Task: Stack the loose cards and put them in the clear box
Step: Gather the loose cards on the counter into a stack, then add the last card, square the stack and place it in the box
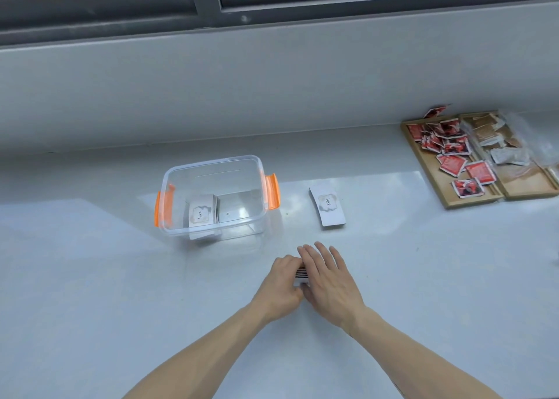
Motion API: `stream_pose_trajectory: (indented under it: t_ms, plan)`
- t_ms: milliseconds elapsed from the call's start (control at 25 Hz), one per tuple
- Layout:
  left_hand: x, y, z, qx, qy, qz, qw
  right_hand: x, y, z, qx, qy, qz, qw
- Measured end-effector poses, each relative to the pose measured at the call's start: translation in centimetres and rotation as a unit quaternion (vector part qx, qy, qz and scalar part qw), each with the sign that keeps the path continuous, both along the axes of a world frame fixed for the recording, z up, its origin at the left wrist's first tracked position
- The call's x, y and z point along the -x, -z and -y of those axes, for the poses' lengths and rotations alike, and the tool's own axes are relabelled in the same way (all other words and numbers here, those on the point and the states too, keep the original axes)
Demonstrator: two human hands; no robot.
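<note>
A clear box (242, 161) with orange side clips stands open on the white counter, and a stack of white "love" cards (202, 211) lies inside at its left. Another small pile of the same cards (327, 205) lies on the counter to the right of the box. In front of the box, my left hand (279, 286) and my right hand (328, 280) press together on a stack of cards (301, 275) held on edge between them. Only a thin strip of that stack shows; the rest is hidden by my fingers.
A wooden tray (450, 200) at the far right holds several red sachets and several white and brown packets. A raised window sill and dark window frame run along the back. The counter (90, 277) extends to the left and front.
</note>
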State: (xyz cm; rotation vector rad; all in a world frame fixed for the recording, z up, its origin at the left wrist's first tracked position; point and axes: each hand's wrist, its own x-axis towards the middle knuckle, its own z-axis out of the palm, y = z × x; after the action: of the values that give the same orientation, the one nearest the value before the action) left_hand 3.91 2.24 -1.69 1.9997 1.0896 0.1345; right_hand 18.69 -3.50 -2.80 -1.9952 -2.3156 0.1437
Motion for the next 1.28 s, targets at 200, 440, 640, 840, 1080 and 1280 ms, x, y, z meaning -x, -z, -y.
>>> stream_pose_trajectory:
  t_ms: [200,440,640,840,1080,1280]
  plan:
    - [0.0,0.7,0.9,-0.060,-0.008,-0.049,0.997,0.0,-0.3,0.2,0.009,0.009,-0.025,1.000]
    - [-0.4,0.0,0.4,-0.018,-0.100,-0.005,0.995,-1.3,-1.3,-0.7,0.106,0.044,-0.143,0.983]
    - [-2.7,-1.1,0.7,0.138,-0.253,0.093,0.953,-3.7,-2.2,-0.2,0.179,0.238,-0.515,0.804]
    - [-4.9,-1.5,1.1,0.309,-0.239,0.120,0.913,-5.5,-2.4,0.0,0.191,0.310,-0.626,0.690]
    - [-7.5,-1.4,-0.8,0.328,-0.299,0.157,0.883,-7.2,-2.6,-2.3,0.205,0.308,-0.612,0.699]
    - [-9.2,-1.8,-5.5,0.283,-0.315,0.143,0.895,-10.2,-3.3,-7.1,0.174,0.305,-0.541,0.764]
